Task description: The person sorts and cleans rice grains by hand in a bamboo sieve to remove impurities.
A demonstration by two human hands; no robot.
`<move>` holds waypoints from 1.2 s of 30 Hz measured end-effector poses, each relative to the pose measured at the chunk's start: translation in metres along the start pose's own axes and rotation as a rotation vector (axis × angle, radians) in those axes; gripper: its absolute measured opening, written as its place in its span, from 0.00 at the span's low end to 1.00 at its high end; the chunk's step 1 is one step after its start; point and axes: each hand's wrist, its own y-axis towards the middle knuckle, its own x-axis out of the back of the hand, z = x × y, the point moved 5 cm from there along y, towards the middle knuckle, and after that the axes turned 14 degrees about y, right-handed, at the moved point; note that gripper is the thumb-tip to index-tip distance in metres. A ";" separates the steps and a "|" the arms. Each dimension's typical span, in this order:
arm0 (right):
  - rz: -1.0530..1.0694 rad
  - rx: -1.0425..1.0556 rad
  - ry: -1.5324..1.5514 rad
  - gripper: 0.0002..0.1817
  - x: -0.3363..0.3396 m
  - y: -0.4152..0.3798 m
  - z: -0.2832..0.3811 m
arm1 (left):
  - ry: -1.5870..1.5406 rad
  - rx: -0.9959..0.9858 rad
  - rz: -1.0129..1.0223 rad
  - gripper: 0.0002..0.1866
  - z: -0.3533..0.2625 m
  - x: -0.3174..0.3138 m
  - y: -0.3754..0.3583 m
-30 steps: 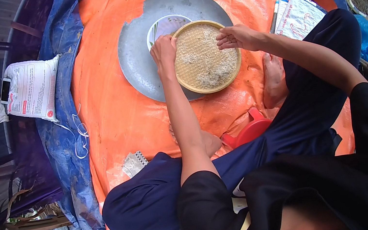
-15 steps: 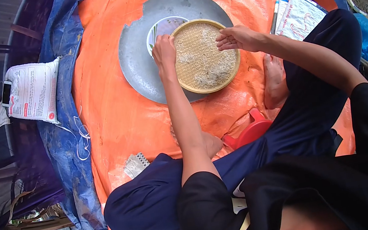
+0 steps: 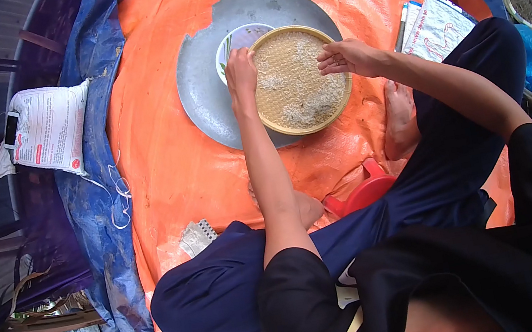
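A round woven winnowing basket (image 3: 311, 130) holds scattered pale grains (image 3: 305, 114), thickest along its near side. My left hand (image 3: 241, 76) is closed on the basket's left rim. Above the basket's right side, my right hand (image 3: 348, 57) has its fingers stretched out; whether a grain is between them is too small to tell. Under the basket lies a large grey round tray (image 3: 204, 106) with a ragged notch in its edge. A white dish with a leaf pattern (image 3: 241, 34) sits on that tray, partly hidden by the basket and my left hand.
An orange tarp (image 3: 170, 147) covers the ground, bordered by blue tarp (image 3: 94, 217). A printed white sack (image 3: 49, 129) with a phone (image 3: 11, 129) lies left. Notebooks (image 3: 434, 29) lie by my right knee. A red stool (image 3: 363, 193) stands between my legs.
My right hand stays above the basket's right side with little change. My left hand keeps its hold on the rim. The whole view has shifted slightly.
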 end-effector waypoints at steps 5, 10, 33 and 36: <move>-0.006 0.007 -0.008 0.21 -0.002 -0.001 0.000 | -0.031 0.001 0.023 0.09 0.000 0.005 0.002; -0.019 0.000 -0.002 0.21 -0.004 -0.003 0.001 | -0.090 -0.052 -0.004 0.08 -0.004 0.007 0.004; -0.003 0.006 -0.027 0.22 -0.004 -0.003 0.001 | -0.072 0.030 0.035 0.09 0.018 -0.006 -0.008; 0.007 0.007 -0.020 0.22 -0.003 -0.001 0.000 | -0.079 0.056 0.062 0.10 0.016 -0.003 -0.006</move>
